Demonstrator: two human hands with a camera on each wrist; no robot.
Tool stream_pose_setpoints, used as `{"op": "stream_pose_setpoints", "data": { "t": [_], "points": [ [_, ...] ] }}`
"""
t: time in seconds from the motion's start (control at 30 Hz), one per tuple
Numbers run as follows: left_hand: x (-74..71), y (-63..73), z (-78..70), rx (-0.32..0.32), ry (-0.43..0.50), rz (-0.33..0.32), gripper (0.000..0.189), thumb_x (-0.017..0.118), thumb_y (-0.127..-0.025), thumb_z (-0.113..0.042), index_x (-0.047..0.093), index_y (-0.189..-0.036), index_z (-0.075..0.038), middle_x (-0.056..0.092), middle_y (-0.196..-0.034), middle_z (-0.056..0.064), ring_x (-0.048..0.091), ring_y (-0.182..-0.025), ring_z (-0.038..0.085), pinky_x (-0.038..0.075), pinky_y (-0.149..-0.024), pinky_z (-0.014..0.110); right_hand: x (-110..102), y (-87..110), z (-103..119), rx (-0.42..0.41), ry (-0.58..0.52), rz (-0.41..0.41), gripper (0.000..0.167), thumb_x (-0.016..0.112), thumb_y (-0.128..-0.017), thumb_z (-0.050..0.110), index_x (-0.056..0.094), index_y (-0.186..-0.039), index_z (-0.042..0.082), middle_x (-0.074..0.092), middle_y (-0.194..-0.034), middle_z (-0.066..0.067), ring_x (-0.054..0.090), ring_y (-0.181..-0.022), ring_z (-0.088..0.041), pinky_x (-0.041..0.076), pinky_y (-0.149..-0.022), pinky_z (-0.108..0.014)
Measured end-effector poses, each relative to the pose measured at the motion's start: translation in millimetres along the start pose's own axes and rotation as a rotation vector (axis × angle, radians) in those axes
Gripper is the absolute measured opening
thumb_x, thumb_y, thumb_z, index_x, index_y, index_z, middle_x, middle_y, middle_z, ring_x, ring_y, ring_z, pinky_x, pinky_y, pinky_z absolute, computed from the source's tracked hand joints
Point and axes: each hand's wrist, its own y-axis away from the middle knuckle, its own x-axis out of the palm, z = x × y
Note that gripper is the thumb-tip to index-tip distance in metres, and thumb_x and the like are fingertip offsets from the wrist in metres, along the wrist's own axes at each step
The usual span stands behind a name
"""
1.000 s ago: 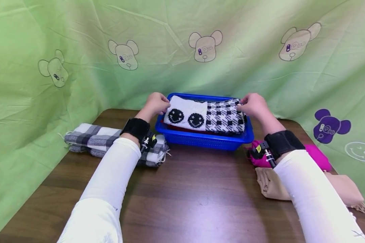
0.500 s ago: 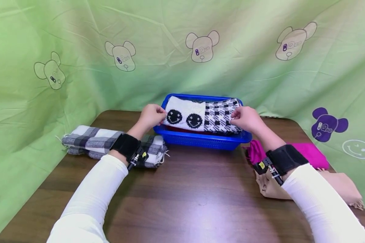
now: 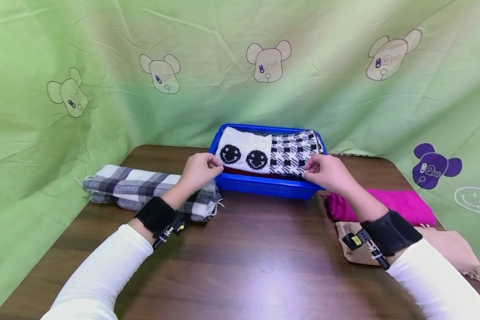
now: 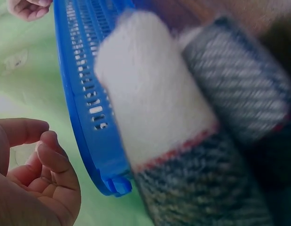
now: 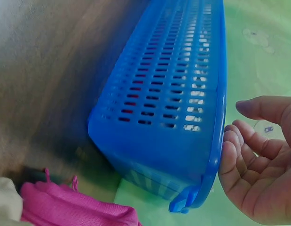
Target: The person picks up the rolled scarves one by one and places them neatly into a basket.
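A folded knit scarf, half white with black smiley faces and half black-and-white houndstooth, lies in a blue perforated plastic basket. Dark red cloth shows beneath it. My left hand is over the basket's front left corner, thumb and forefinger tips close together. In the left wrist view its fingers are loosely bent with nothing between them. Over the front right corner is my right hand. The right wrist view shows its thumb apart from the bent fingers, which lie right beside the basket rim, holding nothing.
On the table's left lies a folded black, grey and white plaid scarf, partly under the left forearm. A magenta folded scarf and a beige fringed one lie at the right. A green printed curtain hangs behind the wooden table.
Both hands have let go of the houndstooth scarf's ends and come down toward me, from the basket's sides to its front corners. The scarf now lies in the basket.
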Motion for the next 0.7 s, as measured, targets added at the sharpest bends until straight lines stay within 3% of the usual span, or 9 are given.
{"op": "stream_pose_setpoints", "data": {
  "t": [0.17, 0.4, 0.7],
  "points": [
    [0.0, 13.9, -1.9, 0.015, 0.017, 0.015, 0.007, 0.069, -0.084, -0.017, 0.071, -0.084, -0.01, 0.064, -0.072, -0.001, 0.055, -0.067, 0.016, 0.044, -0.064, 0.03, 5, 9.0, 3, 0.006, -0.051, 0.021, 0.014, 0.072, -0.085, 0.014, 0.065, -0.091, 0.003, 0.065, -0.08, -0.007, 0.06, -0.067, -0.018, 0.052, -0.057, -0.032],
    [4.0, 31.2, -2.2, 0.002, 0.057, 0.059, 0.007, 0.07, -0.084, -0.017, 0.071, -0.082, -0.01, 0.064, -0.071, -0.002, 0.056, -0.066, 0.014, 0.045, -0.063, 0.03, 12, 21.2, 6, -0.041, -0.04, 0.006, 0.011, 0.073, -0.083, 0.013, 0.066, -0.087, 0.005, 0.064, -0.077, -0.003, 0.059, -0.071, -0.016, 0.05, -0.067, -0.033],
    [10.8, 49.7, 1.6, 0.006, 0.12, 0.101, 0.005, 0.072, -0.083, -0.013, 0.071, -0.08, -0.008, 0.064, -0.069, -0.002, 0.056, -0.064, 0.012, 0.046, -0.061, 0.027, 28, 36.9, 16, -0.12, -0.096, 0.019, 0.011, 0.075, -0.082, 0.01, 0.066, -0.085, 0.006, 0.062, -0.073, 0.0, 0.057, -0.067, -0.012, 0.049, -0.06, -0.026]
  ]
}}
